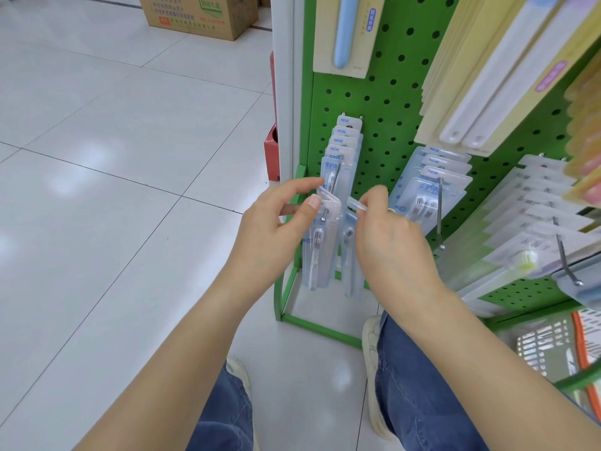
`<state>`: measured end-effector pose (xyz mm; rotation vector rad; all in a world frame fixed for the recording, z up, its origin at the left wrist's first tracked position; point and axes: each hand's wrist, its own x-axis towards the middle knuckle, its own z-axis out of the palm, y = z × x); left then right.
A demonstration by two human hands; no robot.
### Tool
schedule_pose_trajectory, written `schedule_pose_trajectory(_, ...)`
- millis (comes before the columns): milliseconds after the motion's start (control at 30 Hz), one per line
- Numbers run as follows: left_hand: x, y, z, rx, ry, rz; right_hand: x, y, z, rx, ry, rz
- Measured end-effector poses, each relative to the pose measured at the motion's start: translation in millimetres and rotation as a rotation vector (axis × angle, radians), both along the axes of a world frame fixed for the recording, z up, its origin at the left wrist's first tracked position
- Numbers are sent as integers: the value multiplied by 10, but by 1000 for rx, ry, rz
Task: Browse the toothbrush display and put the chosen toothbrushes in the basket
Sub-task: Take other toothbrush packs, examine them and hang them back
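While both hands pinch toothbrush packs (320, 242) at the hook's tip (323, 218), left fingers (313, 200) and right fingers (370, 198) nearly meet.

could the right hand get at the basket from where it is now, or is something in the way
Probably yes, once it is freed. The basket sits on the floor low to the right, under the green rack's bottom rail, its top open. But the right hand is pinching a toothbrush pack.

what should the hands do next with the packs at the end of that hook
Probably draw the right hand's toothbrush pack toward the body, clear of the hook's ball tip. It hangs apart from the row while the left hand pinches the next pack, and the basket waits lower right.
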<state>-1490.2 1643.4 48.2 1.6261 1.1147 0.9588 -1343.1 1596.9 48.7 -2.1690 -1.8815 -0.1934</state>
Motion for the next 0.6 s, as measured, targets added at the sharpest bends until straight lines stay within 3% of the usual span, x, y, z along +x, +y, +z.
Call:
schedule_pose_trajectory(233,-17,-51,66,39,-5,40,-7,-300,33,-135,73,112)
schedule_pose_trajectory(367,-138,-63,116,50,-102,192,26,-343,81,-1,627,236)
schedule_pose_trajectory(433,-201,-76,145,32,-119,196,13,-322,130,76,806,230)
schedule_pose_trajectory(600,-233,-217,217,-92,-65,-58,-31,-250,222,290,1101,189)
